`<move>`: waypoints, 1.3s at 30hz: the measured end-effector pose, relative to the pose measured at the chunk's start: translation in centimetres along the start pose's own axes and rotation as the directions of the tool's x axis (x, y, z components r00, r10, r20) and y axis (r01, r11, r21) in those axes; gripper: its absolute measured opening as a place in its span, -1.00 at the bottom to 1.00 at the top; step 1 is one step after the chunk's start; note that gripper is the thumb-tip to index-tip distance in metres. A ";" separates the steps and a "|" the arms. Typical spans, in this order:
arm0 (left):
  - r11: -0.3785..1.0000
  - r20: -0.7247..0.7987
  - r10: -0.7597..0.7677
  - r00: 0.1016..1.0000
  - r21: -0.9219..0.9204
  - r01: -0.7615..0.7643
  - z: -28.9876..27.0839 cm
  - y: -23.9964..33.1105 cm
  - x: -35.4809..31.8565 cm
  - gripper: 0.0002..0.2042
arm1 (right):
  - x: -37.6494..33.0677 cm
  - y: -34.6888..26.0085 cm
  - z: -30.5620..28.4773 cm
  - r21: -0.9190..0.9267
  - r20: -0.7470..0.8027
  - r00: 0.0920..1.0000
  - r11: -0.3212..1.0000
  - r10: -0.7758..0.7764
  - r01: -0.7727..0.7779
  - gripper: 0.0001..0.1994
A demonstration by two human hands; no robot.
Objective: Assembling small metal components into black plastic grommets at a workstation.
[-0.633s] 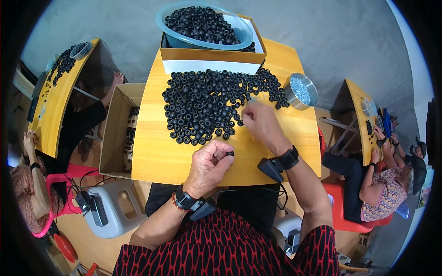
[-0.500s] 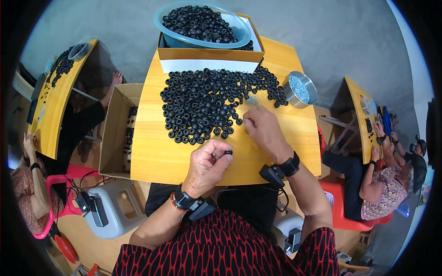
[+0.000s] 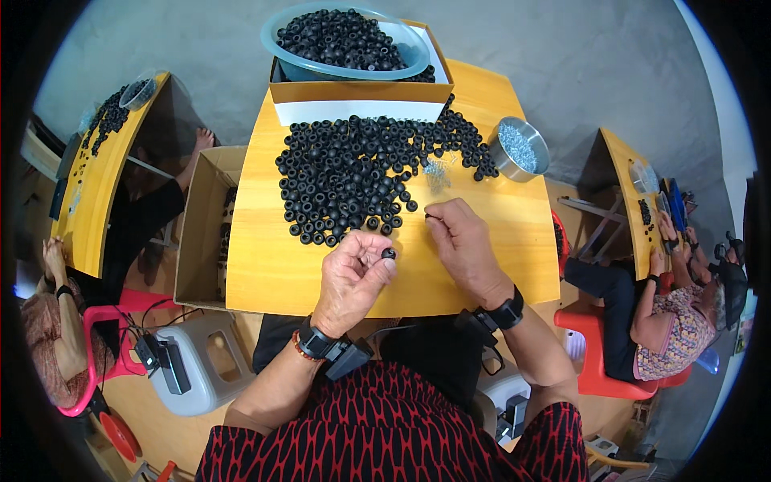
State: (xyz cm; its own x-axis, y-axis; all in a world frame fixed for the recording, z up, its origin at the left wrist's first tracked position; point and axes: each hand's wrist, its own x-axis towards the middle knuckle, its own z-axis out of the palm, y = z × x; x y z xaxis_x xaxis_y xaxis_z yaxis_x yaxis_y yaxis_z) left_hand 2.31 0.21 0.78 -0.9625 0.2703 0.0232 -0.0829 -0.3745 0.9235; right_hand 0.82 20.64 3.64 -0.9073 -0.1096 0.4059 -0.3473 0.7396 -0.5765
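My left hand (image 3: 351, 275) pinches a small black ring-shaped piece (image 3: 389, 253) between thumb and fingertips, above the near part of the table. To its right, my right hand (image 3: 467, 247) is closed in a pinch, its fingertips pointing left; what they hold is too small to make out. Just beyond both hands spreads a large heap of black ring-shaped pieces (image 3: 341, 173), each with a hole. A little pile of thin, shiny metal bits (image 3: 436, 175) lies at the heap's right side.
A metal bowl (image 3: 496, 157) of pale, shiny bits stands at the table's right edge. At the back, a blue basin (image 3: 277, 50) full of black pieces rests on a cardboard box (image 3: 353, 91). An open carton (image 3: 197, 241) stands left of the wooden table (image 3: 265, 277). People sit at side tables.
My right hand has drawn back toward me, away from the small pile of metal bits. My left hand has turned slightly and moved a little left, still pinching the black piece.
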 end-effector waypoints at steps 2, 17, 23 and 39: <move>0.999 0.033 -0.003 0.999 0.046 0.002 -0.6 -0.4 -0.1 -0.82 | -0.7 -0.9 -0.5 0.208 0.071 0.985 0.963 0.160 -0.172 -0.87; 0.999 0.039 0.032 0.999 0.032 -0.033 -0.9 -0.7 0.2 -0.84 | -1.2 -4.2 -0.4 0.632 0.365 0.896 0.638 0.255 -0.439 -0.85; 1.000 0.054 0.004 0.999 0.028 -0.006 -1.0 -0.6 0.1 -0.84 | -0.8 -3.7 -0.5 0.619 0.400 0.886 0.644 0.236 -0.450 -0.88; 0.999 0.070 -0.002 0.998 0.036 0.000 -1.1 -0.7 0.2 -0.84 | -1.2 -4.0 0.4 0.492 0.240 0.954 0.825 0.180 -0.279 -0.89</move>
State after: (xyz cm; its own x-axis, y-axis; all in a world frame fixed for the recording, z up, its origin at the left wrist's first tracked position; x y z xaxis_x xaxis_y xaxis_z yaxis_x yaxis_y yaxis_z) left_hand 1.94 -0.45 -0.28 -0.9418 0.3326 0.0481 -0.0731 -0.3423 0.9367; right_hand 3.22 17.53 5.15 -0.9849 -0.1310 0.1131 -0.1494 0.3138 -0.9376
